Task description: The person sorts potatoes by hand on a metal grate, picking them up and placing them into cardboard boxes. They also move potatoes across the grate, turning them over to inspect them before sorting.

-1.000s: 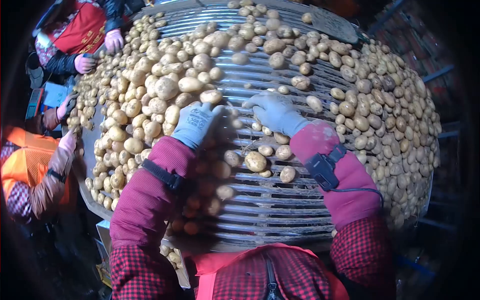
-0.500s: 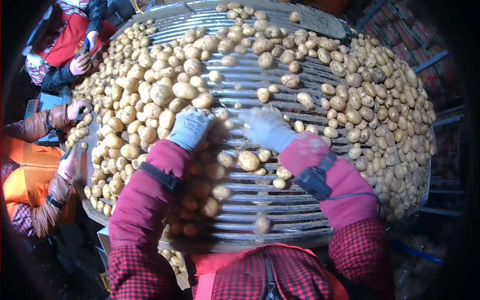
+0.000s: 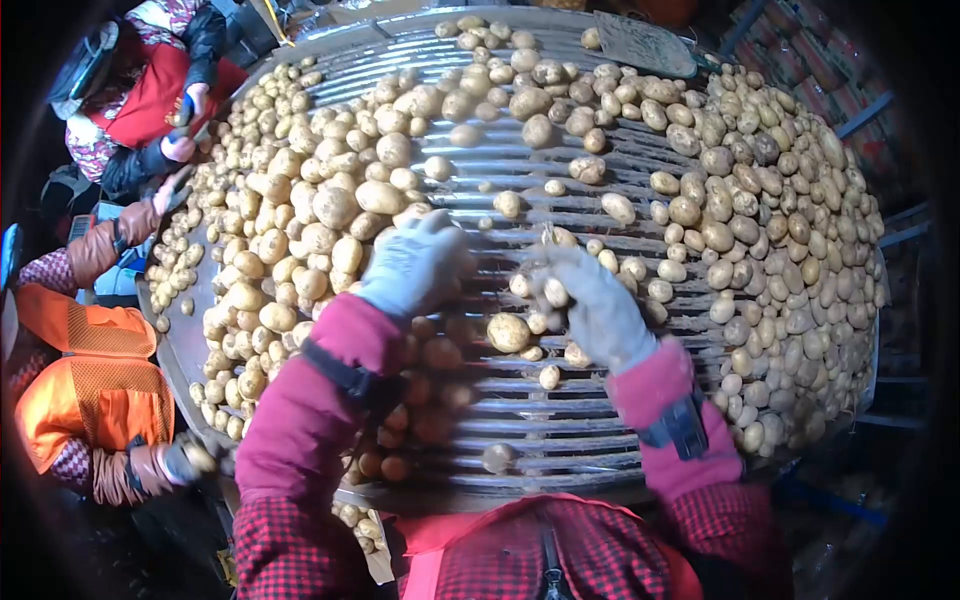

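My right hand (image 3: 595, 305), in a grey-white glove with soiled fingertips, is closed around a small potato (image 3: 555, 292) over the middle of the slatted metal table (image 3: 560, 410). My left hand (image 3: 412, 265), gloved alike, hovers at the right edge of a large potato heap (image 3: 300, 215). Its fingers are blurred and partly turned from view, so what they hold, if anything, is hidden. A bigger round potato (image 3: 508, 332) lies on the slats between my hands, with several small ones around it.
Another potato heap (image 3: 780, 240) covers the table's right side. A flat, dirty board (image 3: 645, 45) lies at the far edge. On the left, one co-worker wears an orange vest (image 3: 95, 375) and another a red apron (image 3: 150, 90). A box of potatoes (image 3: 362, 527) stands below the near edge.
My right hand has moved right and slightly down and now holds a small potato. My left hand has shifted right. The orange-vested co-worker's lower hand has moved down, away from the table edge.
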`<control>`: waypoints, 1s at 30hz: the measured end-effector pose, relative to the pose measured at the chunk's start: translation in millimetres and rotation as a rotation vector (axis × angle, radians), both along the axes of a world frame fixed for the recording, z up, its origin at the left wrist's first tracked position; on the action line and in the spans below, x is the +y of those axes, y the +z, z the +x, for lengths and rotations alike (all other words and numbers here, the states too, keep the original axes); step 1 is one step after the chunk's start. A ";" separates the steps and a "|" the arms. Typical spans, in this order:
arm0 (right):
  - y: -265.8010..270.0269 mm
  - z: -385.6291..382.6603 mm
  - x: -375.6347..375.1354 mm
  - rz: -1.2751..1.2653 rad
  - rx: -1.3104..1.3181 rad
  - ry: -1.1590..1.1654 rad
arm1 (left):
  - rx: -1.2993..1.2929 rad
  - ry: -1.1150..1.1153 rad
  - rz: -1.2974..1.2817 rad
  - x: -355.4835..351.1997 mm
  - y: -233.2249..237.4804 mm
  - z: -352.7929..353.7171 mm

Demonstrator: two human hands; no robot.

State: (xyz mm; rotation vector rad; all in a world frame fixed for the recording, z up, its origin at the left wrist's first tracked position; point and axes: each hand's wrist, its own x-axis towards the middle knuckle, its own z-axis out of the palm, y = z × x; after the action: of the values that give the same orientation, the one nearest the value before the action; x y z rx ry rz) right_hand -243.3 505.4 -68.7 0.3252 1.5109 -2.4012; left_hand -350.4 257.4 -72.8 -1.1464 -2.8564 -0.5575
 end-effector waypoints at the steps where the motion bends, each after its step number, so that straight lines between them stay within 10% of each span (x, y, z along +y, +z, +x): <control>1: 1.5 14.5 2.7 -0.122 0.000 -0.024 | -0.017 0.047 -0.135 14.7 -11.0 -2.4; 20: -25.2 99.9 -5.9 -0.570 -0.247 0.013 | -0.188 0.139 -0.009 42.2 -19.5 20.4; 24: -37.1 100.6 -11.0 -0.625 -0.386 -0.076 | -0.355 -0.237 0.112 57.3 23.4 70.4; 30: -31.1 98.3 -9.0 -0.654 -0.437 -0.214 | 0.004 -0.183 0.241 58.0 18.5 -1.4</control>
State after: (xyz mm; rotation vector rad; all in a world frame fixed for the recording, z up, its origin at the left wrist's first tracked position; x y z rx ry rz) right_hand -145.0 496.4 -99.8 0.8136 0.4888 -2.5882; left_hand -351.7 315.4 -54.3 -1.3669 -2.6039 -0.8781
